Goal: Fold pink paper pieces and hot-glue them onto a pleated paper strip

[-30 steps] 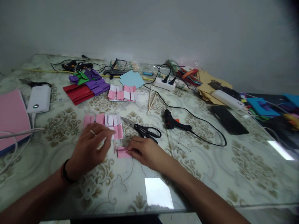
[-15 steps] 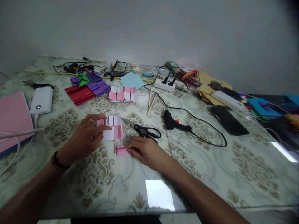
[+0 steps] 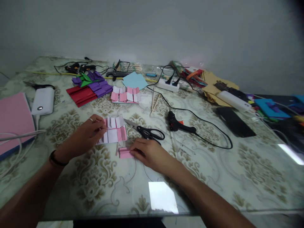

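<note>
A pink and white folded paper piece (image 3: 114, 133) with several raised flaps lies flat on the table. The curled fingers of my left hand (image 3: 86, 136) close on its left edge and cover that end. Just below it, my right hand (image 3: 149, 154) pinches the right end of a small folded pink paper strip (image 3: 125, 153), which rests on the tabletop. Black-handled scissors (image 3: 149, 133) lie partly spread beyond my right hand, their blades toward the folded piece.
A black glue gun (image 3: 178, 123) with a long cord rests right of the scissors. Farther back are another pink and white folded piece (image 3: 125, 95), light blue sheets (image 3: 134, 81), red folded paper (image 3: 81, 94) and a white power strip (image 3: 167, 85). A white power bank (image 3: 43, 101) lies left.
My left fingers have drawn back left and curled in, uncovering more of the pink and white piece. My right hand stays on the pink strip.
</note>
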Demonstrator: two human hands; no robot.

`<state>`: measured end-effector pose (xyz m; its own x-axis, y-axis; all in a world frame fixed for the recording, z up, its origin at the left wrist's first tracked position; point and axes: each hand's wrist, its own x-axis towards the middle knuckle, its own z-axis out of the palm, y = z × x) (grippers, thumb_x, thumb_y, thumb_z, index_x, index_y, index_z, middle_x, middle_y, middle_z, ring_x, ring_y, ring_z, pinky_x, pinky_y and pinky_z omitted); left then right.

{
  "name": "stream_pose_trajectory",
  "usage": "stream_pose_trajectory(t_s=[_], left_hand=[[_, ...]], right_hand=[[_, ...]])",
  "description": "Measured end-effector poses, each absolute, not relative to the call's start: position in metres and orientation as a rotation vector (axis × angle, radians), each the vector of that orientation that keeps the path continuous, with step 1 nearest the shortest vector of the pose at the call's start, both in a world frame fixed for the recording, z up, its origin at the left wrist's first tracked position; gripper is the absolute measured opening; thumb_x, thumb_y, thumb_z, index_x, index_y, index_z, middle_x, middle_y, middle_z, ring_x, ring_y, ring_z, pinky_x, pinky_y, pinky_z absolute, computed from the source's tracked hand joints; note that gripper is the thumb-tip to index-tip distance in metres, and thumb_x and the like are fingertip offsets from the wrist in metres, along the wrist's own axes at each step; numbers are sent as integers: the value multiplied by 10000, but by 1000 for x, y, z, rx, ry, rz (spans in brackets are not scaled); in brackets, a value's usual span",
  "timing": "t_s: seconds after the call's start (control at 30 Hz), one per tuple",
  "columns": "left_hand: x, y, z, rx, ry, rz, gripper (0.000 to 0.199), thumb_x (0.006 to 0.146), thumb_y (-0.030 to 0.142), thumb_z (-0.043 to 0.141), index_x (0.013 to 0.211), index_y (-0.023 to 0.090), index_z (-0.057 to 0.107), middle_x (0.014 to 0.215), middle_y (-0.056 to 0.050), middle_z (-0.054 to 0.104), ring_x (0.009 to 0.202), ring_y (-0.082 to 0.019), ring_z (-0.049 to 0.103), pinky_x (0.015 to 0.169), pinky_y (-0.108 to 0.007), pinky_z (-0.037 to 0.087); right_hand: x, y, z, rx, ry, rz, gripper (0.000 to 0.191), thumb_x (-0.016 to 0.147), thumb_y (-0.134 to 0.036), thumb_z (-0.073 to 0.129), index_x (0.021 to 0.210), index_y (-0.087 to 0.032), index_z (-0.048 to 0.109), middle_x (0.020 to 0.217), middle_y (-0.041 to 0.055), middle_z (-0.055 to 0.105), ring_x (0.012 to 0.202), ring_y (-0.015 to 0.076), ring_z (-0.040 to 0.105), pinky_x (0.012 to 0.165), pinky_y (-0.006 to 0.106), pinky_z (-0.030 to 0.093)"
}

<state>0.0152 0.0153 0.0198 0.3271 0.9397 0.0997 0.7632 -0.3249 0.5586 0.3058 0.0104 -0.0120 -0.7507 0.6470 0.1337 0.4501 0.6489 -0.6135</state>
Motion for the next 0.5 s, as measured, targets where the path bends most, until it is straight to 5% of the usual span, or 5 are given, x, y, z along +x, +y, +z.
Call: stream_pose_trajectory(t_s=[0.5], left_hand=[[6,16,18,2202,1479,583,197,924,255,525,968,198,709,1207,-68,587,1060,-163,618,907,-294,535]], right_hand=[[306,11,-13,-915,-2538,845,119,996,-234,582,994,-191,693,965,21,710,868,146,682,777,247,489]])
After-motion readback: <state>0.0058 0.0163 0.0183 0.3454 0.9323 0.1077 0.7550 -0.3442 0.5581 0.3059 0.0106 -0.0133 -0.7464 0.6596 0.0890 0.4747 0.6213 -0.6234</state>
